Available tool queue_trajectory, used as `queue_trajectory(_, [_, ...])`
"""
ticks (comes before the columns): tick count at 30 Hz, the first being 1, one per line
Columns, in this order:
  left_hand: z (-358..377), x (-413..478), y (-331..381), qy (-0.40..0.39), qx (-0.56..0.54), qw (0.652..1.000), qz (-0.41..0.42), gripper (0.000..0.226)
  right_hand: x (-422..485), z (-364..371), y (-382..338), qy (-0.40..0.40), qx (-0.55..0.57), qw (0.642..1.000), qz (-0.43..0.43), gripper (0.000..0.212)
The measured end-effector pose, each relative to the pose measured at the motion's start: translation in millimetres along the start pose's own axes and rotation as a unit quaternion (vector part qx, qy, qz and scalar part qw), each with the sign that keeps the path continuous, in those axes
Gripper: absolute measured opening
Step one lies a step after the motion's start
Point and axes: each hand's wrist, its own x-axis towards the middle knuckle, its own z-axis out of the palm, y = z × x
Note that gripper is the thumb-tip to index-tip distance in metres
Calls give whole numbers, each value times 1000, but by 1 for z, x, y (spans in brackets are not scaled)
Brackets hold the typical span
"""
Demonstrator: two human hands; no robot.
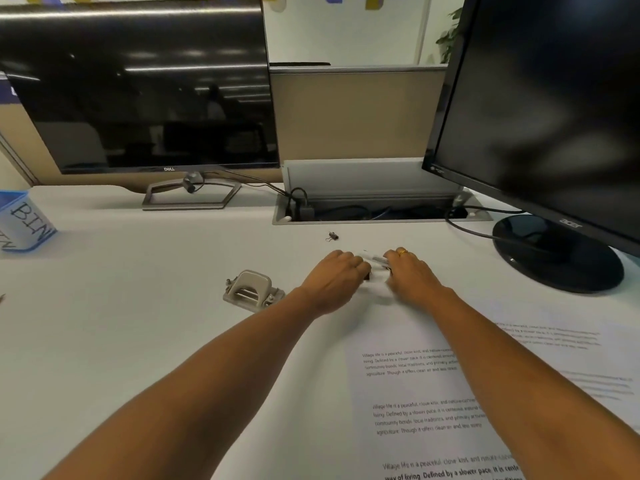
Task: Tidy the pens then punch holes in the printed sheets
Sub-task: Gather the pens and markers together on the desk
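Note:
My left hand [341, 275] and my right hand [407, 271] meet in the middle of the desk, at the far edge of a printed sheet [422, 393]. Between them lie white pens [375, 260] with a dark end, blurred. The curled fingers of both hands close on these pens from either side. A grey hole punch [252, 291] stands just left of my left wrist. A second printed sheet [554, 337] lies to the right, partly under my right forearm.
A small black binder clip [332, 236] lies beyond the hands. A blue container marked BIN [24, 221] stands at the far left. Two monitors [145, 98] [554, 126] and an open cable tray [377, 213] line the back.

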Motion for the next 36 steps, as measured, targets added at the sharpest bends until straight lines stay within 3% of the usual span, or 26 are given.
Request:
queue_trajectory(5, [-5,18,-12,39,-90,987,-130,21,7,4,3,21,26,998,53,27])
queue_trajectory(11, [4,42,-39,-40,-55,963,-262,23,16,5,6,48,26,995,80,25])
queue_trajectory(18, [23,58,-66,-101,-8,970,-222,35,21,7,9,68,25,993,91,26])
queue_trajectory(22, [32,59,-71,-151,-38,965,-212,38,23,8,9,68,28,993,94,25])
queue_trajectory(27, [30,55,-58,-133,-35,963,-231,28,21,9,6,70,33,991,108,26])
queue_trajectory(36, [6,41,-37,-132,-37,956,-259,27,11,-11,-7,-32,79,983,162,28])
